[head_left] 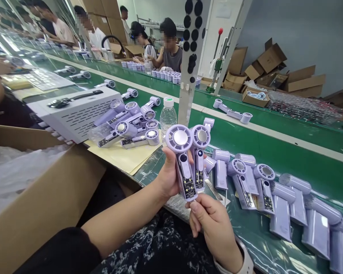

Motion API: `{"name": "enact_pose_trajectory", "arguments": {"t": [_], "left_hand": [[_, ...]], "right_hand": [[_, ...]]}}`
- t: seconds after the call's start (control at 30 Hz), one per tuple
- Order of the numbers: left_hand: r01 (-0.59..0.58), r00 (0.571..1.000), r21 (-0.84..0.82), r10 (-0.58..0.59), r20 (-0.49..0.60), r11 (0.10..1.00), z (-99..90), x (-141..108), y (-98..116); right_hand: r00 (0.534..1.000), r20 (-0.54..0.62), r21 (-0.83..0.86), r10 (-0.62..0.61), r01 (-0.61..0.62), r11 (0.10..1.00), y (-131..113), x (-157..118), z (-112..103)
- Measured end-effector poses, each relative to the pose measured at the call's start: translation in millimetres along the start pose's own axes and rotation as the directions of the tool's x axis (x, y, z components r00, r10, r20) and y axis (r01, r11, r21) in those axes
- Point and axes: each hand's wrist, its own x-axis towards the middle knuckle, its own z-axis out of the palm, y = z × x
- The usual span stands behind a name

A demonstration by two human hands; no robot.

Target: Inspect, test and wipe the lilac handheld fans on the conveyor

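My left hand (169, 173) is wrapped round two purple handheld fans, held upright side by side. The nearer fan (185, 167) shows a silver disc in its round head and a bare circuit board in its handle. Just behind it on the right, the second fan (200, 161) has a small lit display. At the bottom end of the nearer fan, my right hand (208, 219) has its fingers pinched together; what they hold, if anything, is too small to tell. A row of purple fans (282, 209) lies on the green table to the right.
More fans (131, 121) are piled on yellow paper (125, 156) beside a white metal case (74, 110). A clear bottle (168, 116) stands behind the held fans, near a metal post (190, 76). An open cardboard box (45, 190) is at the left. People sit across the green belt (274, 140).
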Motion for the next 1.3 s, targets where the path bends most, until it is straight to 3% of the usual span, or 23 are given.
{"name": "enact_pose_trajectory", "arguments": {"t": [0.07, 0.23, 0.43, 0.6, 0.77, 0.83, 0.9, 0.97, 1.03, 1.17, 1.3], "left_hand": [[-0.001, 1.0, 0.001, 0.001, 0.02, 1.0, 0.4, -1, 0], [0.05, 0.999, -0.05, -0.05, 0.013, 0.997, 1.4, -1, -1], [-0.012, 0.999, -0.031, 0.01, -0.05, 0.999, 2.6, 1, -4], [-0.011, 1.0, 0.005, 0.011, -0.02, 1.0, 4.4, 0, -8], [-0.088, 0.996, 0.073, 0.09, -0.021, 0.993, 0.6, 1, -14], [-0.117, 0.993, 0.111, 0.12, -0.016, 0.987, -1.2, 0, -15], [-0.105, 0.994, 0.105, 0.107, -0.014, 0.989, -0.5, -2, -15], [-0.062, 0.998, 0.053, 0.063, -0.027, 0.997, 3.7, -5, -12], [-0.048, 0.998, 0.0, 0.048, -0.033, 0.999, 9.9, -7, -7], [-0.012, 1.0, -0.116, 0.009, -0.02, 0.993, 18.7, -8, 5], [0.003, 1.0, -0.124, 0.001, 0.031, 0.992, 16.8, -8, 8]], "right_hand": [[1.0, -0.023, 0.037, 0.01, -0.009, 0.999, 0, -1, 0], [0.993, 0.119, -0.054, 0.026, -0.02, 0.998, -3, -2, -5], [0.998, -0.065, 0.12, 0.018, -0.01, 0.993, -1, -4, 2], [0.999, -0.017, 0.108, 0.047, -0.045, 0.993, -1, -6, 5], [0.982, -0.183, 0.163, 0.042, -0.011, 0.986, 4, -4, 10], [0.988, -0.155, 0.101, 0.013, 0.003, 0.995, 5, -5, 8], [0.992, -0.097, -0.088, -0.077, 0.068, 0.994, 3, -6, 2], [0.98, -0.034, -0.307, -0.197, 0.177, 0.935, -2, -9, -4], [0.956, 0.016, -0.414, -0.294, 0.274, 0.868, -7, -12, -8], [0.918, 0.028, -0.392, -0.396, 0.375, 0.84, -11, -13, -7], [0.948, -0.132, -0.3, -0.289, 0.239, 0.923, -7, -9, -2]]}}
